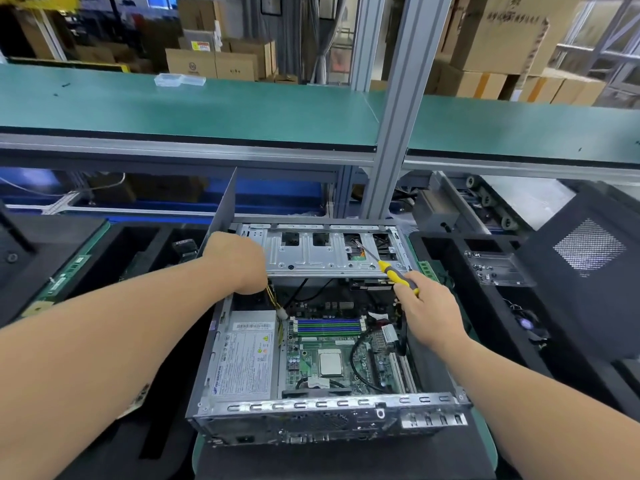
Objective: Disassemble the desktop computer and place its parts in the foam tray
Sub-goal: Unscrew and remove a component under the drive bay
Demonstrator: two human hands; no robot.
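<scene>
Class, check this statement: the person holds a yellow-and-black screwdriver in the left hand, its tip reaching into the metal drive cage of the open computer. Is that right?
Not quite. The head view shows the screwdriver in the right hand, not the left. The left hand rests at the drive cage edge. The rest stands: its tip reaches into the cage of the open computer.

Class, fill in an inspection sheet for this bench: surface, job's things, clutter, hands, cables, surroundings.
Surface: green bench mat under the case.
Job's things: open desktop case, power supply, bare CPU, drive cage; foam tray holds RAM sticks.
Clutter: nothing seen.
Hands: left hand at cage's left edge; right hand grips yellow screwdriver.
Cables: yellow-black bundle beside the power supply.
Surroundings: cardboard boxes behind.
</scene>
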